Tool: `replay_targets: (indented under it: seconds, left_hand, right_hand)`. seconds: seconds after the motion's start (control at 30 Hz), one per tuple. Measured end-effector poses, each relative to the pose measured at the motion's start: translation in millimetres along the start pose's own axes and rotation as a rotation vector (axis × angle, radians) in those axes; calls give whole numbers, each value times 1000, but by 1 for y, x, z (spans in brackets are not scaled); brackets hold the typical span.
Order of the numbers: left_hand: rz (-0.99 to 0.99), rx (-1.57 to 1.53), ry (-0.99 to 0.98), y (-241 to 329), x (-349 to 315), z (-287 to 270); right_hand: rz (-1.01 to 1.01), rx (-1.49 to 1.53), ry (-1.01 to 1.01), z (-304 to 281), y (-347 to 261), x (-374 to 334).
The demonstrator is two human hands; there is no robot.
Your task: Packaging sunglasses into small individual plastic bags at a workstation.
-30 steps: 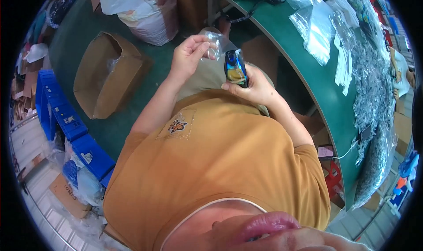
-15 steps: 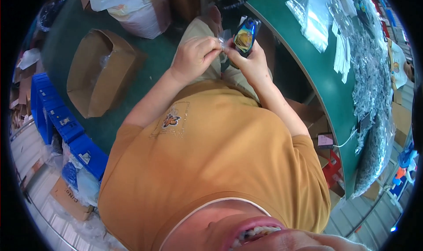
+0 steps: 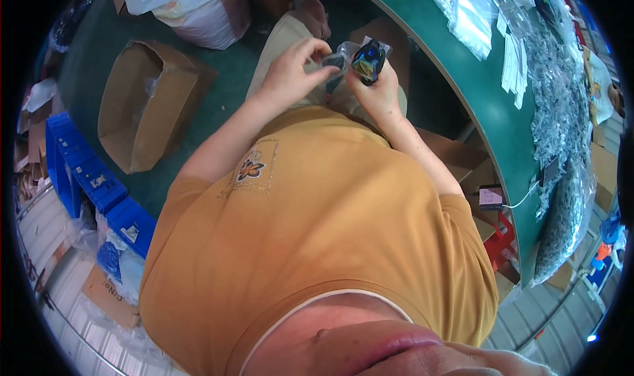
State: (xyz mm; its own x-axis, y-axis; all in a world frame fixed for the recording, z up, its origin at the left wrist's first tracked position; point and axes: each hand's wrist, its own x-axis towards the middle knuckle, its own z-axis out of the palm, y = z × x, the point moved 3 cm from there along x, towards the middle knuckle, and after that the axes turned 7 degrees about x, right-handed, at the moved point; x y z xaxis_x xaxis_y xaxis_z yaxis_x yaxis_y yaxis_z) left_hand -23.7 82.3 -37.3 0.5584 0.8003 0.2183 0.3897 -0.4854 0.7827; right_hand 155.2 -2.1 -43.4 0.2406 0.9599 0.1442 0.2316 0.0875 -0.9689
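Note:
Both my hands are raised over my lap, close together. A small clear plastic bag (image 3: pixel 345 48) lies between them, with a small dark piece (image 3: pixel 335 63) in or behind it. My left hand (image 3: pixel 290 75) pinches this bag at its left side, thumb and fingers curled. In my right hand (image 3: pixel 380 93) is a glossy black object (image 3: pixel 368 62) with a shiny blue and yellow surface; its exact kind does not show. Clear film also surrounds its upper end. My right thumb rests on its near side, while the other fingers are partly hidden behind it.
A green worktable (image 3: pixel 449 65) curves along the right, bearing clear plastic bags (image 3: pixel 462 16) and a pile of wrapped items (image 3: pixel 561 131). On the left are an open cardboard box (image 3: pixel 148 105) and blue bins (image 3: pixel 96 178). A full white sack (image 3: pixel 198 9) stands at the back.
The glossy object has tilted, its bright face now less visible. My left fingers have spread from a tight pinch, and the dark piece in the clear plastic has come into sight.

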Motion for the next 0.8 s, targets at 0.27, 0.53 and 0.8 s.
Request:
replay_targets:
  seconds: [0.27,0.53,0.8]
  left_hand:
    - [-456,-599,-192,-35,-5,40]
    - [183,255,-42,27,21,48]
    - [-19,133,-237,37,20,52]
  right_hand:
    - [181,-139,19,-19,21,-14]
    - [250,-646,-353,-57,-39,-41]
    - [16,-862,-464,-62,-14,-61]
